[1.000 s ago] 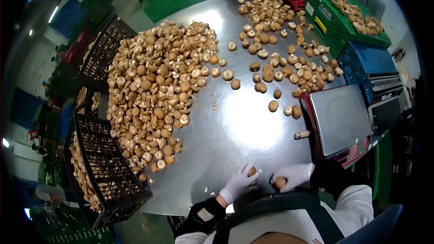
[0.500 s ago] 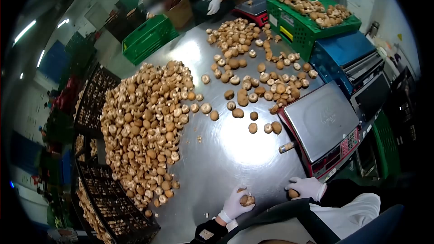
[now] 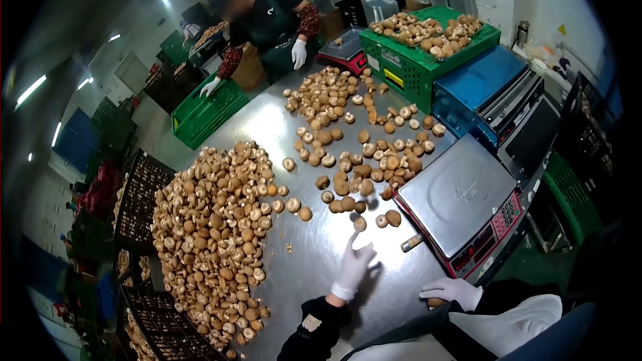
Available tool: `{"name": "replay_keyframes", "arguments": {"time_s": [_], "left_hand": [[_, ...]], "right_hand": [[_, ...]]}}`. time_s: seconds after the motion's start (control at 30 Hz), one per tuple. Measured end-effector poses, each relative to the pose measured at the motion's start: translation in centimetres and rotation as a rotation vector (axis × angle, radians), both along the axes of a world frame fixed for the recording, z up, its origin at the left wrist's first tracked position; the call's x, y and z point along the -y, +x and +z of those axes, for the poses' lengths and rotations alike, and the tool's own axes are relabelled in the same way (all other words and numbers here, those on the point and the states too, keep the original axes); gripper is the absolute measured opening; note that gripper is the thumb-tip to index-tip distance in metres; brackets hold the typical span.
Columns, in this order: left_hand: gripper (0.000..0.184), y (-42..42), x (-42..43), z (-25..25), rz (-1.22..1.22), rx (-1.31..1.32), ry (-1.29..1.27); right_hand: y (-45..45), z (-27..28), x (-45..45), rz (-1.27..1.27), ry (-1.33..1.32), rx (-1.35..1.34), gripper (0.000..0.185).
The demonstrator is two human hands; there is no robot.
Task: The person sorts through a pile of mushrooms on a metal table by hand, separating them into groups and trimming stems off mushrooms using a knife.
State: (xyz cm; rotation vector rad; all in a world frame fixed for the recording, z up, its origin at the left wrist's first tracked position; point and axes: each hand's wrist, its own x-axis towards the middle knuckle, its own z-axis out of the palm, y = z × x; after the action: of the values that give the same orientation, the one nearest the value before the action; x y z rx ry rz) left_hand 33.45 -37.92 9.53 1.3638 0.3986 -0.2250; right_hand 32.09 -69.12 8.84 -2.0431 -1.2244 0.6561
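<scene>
My left hand (image 3: 354, 267), in a white glove, is over the middle of the metal table (image 3: 294, 301) with fingers apart and nothing in it. Its fingertips point toward a brown mushroom (image 3: 360, 223). Near the table's front edge, my right hand (image 3: 452, 292), also gloved, is curled over a mushroom (image 3: 436, 302) that shows partly under its fingers. A big heap of mushrooms (image 3: 214, 227) lies on the left of the table, and a looser group (image 3: 394, 160) spreads beside the scale.
A silver-topped scale (image 3: 461, 194) stands at the right, with a small cylinder (image 3: 412, 243) beside it. Behind are a green crate of mushrooms (image 3: 408, 67) and a blue machine (image 3: 478, 80). Black crates (image 3: 140, 194) line the left. Across the table, a person (image 3: 267, 33) touches an empty green crate (image 3: 207, 113).
My left hand has let go of its mushrooms, moved forward and opened. My right hand stays curled over a mushroom. The view has tilted up, showing more of the person opposite.
</scene>
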Motion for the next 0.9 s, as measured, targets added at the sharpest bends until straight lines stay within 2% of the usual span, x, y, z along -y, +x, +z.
{"name": "replay_keyframes", "arguments": {"time_s": [0.03,0.07,0.1,0.13,0.17,0.2,0.27,0.3,0.4,0.43,0.47,0.53,0.57,0.6,0.63,0.67,0.7,0.73,0.77,0.8,0.87,0.9], "left_hand": [[0.062,-0.5,0.7,-1.2,-0.184,-0.044,0.127],[0.053,-1.2,1.7,-1.2,-0.407,-0.062,0.12],[0.053,-2.5,2.3,-4.9,-0.61,0.123,0.277],[0.054,-3.6,3.5,-5.8,-0.711,0.243,0.366],[0.056,-4.3,4.7,-5.1,-0.769,0.107,0.281],[0.058,-5.0,5.6,-7.1,-0.806,0.142,0.278],[0.061,-5.0,7.5,-4.4,-0.888,-0.029,0.246],[0.063,-6.6,8.6,-10.3,-0.804,0.148,0.139],[0.062,-6.3,10.7,-10.5,-0.858,0.044,0.144],[0.062,-5.7,10.9,-8.8,-0.884,0.001,0.18],[0.062,-5.5,10.8,-8.8,-0.878,0.006,0.186],[0.061,-5.5,10.8,-9.0,-0.879,-0.049,0.145],[0.061,-5.8,10.6,-9.3,-0.869,-0.043,0.15],[0.061,-6.2,10.4,-9.8,-0.779,-0.13,-0.05],[0.061,-6.3,10.1,-10.0,-0.685,-0.215,-0.246],[0.061,-6.2,9.7,-8.6,-0.678,-0.207,-0.24],[0.061,-6.4,9.0,-7.1,-0.435,-0.351,-0.362],[0.062,-6.3,8.1,-5.6,-0.185,-0.488,-0.481],[0.061,-5.9,6.9,-5.1,-0.081,-0.435,-0.586],[0.061,-5.6,5.7,-4.6,-0.07,-0.426,-0.585],[0.057,-5.5,3.3,-3.6,0.244,-0.2,-0.787],[0.054,-5.5,2.4,-2.9,0.332,-0.095,-0.804]], "right_hand": [[0.0,0.4,0.1,-0.049,0.012,-0.018,0.053],[-0.2,0.7,0.1,-0.1,0.026,-0.038,0.049],[-0.3,1.9,0.2,-0.111,0.028,-0.037,0.049],[-0.4,3.5,0.4,-0.186,-0.152,-0.101,0.048],[-0.5,4.3,0.6,-0.259,-0.332,-0.168,0.048],[-0.7,4.1,1.1,-0.267,-0.333,-0.172,0.048],[-0.8,3.7,2.2,-0.179,-0.54,-0.174,0.052],[-0.8,4.2,1.9,-0.143,-0.591,-0.181,0.046],[-2.3,-1.5,3.0,-0.061,-0.49,-0.111,0.052],[-1.8,0.4,2.0,-0.029,-0.572,-0.157,0.05],[-1.8,-0.5,2.0,-0.027,-0.569,-0.149,0.05],[-2.3,-4.0,2.3,-0.032,-0.192,-0.124,0.043],[-2.2,-4.7,1.8,-0.032,-0.12,-0.221,0.046],[-1.8,-5.2,1.1,-0.022,-0.119,-0.21,0.046],[-1.5,-5.3,-0.1,-0.04,0.029,-0.41,0.048],[-1.2,-5.7,-1.0,-0.057,0.178,-0.611,0.049],[-1.5,-7.2,-1.4,-0.149,0.089,-0.406,0.044],[-0.7,-5.8,-2.5,-0.142,0.092,-0.399,0.044],[0.4,-3.2,-4.2,-0.275,0.059,-0.65,0.041],[1.1,-1.8,-5.3,-0.405,0.021,-0.899,0.039],[4.0,-1.9,-8.1,-0.464,0.206,-0.986,0.037],[6.0,-0.4,-9.6,-0.463,0.281,-0.868,0.034]]}}
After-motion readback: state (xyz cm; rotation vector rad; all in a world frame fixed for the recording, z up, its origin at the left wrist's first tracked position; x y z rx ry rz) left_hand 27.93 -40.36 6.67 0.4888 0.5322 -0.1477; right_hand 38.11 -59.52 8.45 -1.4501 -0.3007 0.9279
